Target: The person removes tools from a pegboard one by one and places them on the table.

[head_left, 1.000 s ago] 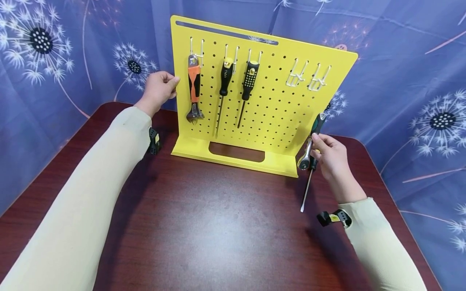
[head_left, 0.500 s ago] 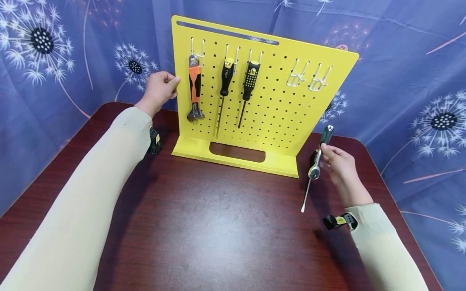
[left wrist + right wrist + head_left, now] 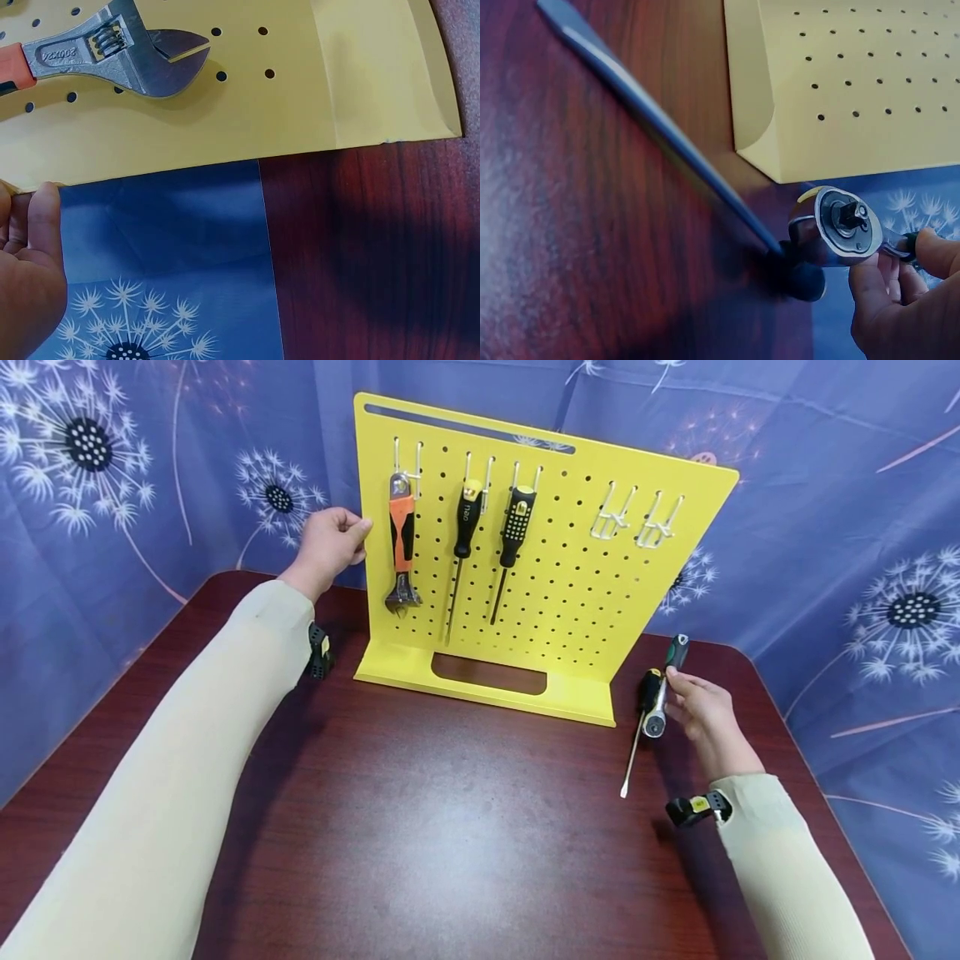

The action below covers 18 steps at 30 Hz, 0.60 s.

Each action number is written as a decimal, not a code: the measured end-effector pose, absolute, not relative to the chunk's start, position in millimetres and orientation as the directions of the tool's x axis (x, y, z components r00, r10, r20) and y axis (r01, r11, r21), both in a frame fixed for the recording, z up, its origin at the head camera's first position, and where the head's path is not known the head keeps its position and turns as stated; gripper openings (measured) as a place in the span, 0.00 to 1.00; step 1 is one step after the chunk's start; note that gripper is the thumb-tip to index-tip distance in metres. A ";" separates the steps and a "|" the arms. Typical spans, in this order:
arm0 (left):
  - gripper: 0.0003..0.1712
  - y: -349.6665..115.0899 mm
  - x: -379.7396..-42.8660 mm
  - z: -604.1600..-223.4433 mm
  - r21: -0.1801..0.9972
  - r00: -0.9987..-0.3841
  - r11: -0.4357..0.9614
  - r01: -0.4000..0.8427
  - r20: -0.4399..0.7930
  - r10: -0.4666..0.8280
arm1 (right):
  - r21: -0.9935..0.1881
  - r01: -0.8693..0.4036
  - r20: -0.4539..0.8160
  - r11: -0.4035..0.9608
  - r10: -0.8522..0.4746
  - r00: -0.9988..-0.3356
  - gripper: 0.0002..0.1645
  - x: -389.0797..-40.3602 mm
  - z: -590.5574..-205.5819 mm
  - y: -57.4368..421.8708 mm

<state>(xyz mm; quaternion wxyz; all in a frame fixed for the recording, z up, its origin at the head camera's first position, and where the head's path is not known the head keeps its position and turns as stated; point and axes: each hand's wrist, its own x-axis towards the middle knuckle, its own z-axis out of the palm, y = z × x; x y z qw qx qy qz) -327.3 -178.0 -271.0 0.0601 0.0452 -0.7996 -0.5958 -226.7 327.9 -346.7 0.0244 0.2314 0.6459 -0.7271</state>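
My left hand (image 3: 330, 545) pinches the left edge of an upright yellow pegboard (image 3: 570, 577), thumb and fingers at its rim. Close to that hand, an orange-and-black adjustable wrench (image 3: 402, 539) hangs on a white hook. My right hand (image 3: 702, 714) holds a ratchet wrench (image 3: 663, 702) with a green-and-black handle, its round head pointing down toward me. In the right wrist view the ratchet's square drive (image 3: 853, 215) faces the camera. Just left of the ratchet, a flathead screwdriver (image 3: 636, 747) with a black-and-yellow handle lies on the table, overlapped partly by the ratchet head in the right wrist view.
Two more screwdrivers, one with a smooth handle (image 3: 467, 522) and one with a dotted handle (image 3: 517, 527), hang mid-board. Two bare white hooks (image 3: 655, 522) sit at the board's upper right. The dark wooden table (image 3: 450, 827) meets a blue dandelion-print curtain (image 3: 847, 468) behind.
My right hand has carried the ratchet wrench right and downward, away from the board's right edge, uncovering the lying screwdriver's handle. My left hand stays at the board's left edge.
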 end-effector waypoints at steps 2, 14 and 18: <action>0.10 -178.0 -327.2 -271.3 0.958 -0.989 0.286 0.001 0.044 -0.141 | -0.924 0.344 -0.377 -0.167 0.256 -0.890 0.22 -227.2 -348.9 330.2; 0.10 -177.2 -326.1 -270.4 0.956 -0.990 0.293 0.000 0.042 -0.137 | -0.903 0.397 -0.427 -0.163 0.239 -0.872 0.24 -226.8 -356.2 340.7; 0.10 -177.3 -326.4 -270.6 0.959 -0.989 0.284 -0.004 0.038 -0.143 | -0.895 0.419 -0.446 -0.156 0.242 -0.862 0.25 -226.6 -360.4 343.4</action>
